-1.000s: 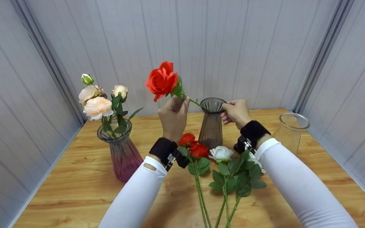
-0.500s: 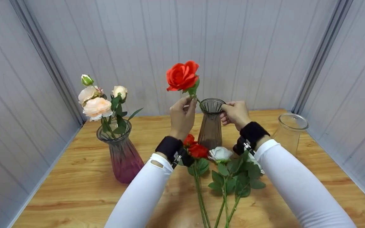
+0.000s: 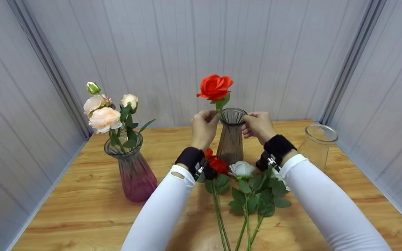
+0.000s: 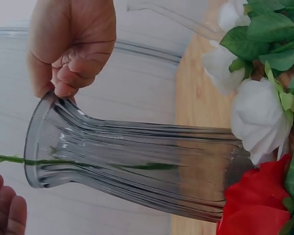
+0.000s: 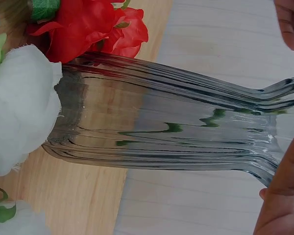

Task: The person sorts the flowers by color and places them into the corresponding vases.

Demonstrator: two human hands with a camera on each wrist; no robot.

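Observation:
My left hand (image 3: 204, 128) pinches the green stem of a red rose (image 3: 215, 87) just under its bloom, close by the left side of a grey ribbed glass vase (image 3: 230, 143). In the left wrist view the stem (image 4: 137, 166) runs through the mouth and partway down inside the vase. My right hand (image 3: 259, 126) grips the right side of the vase's rim between thumb and fingers. The vase stands upright on the wooden table. Only the fingertips of my left hand show in both wrist views.
Before the vase lie red roses (image 3: 218, 165) and white roses (image 3: 242, 169) with long stems toward me. At left, a pink-and-grey vase (image 3: 136, 177) holds pale peach flowers (image 3: 105, 118). A clear glass vase (image 3: 314, 150) stands at right, partly behind my right arm. Panel walls enclose the table.
My left hand has moved right with the red rose, toward the vase. The rose has turned more upright, and its bloom is now nearer the vase mouth. My right hand stays on the rim.

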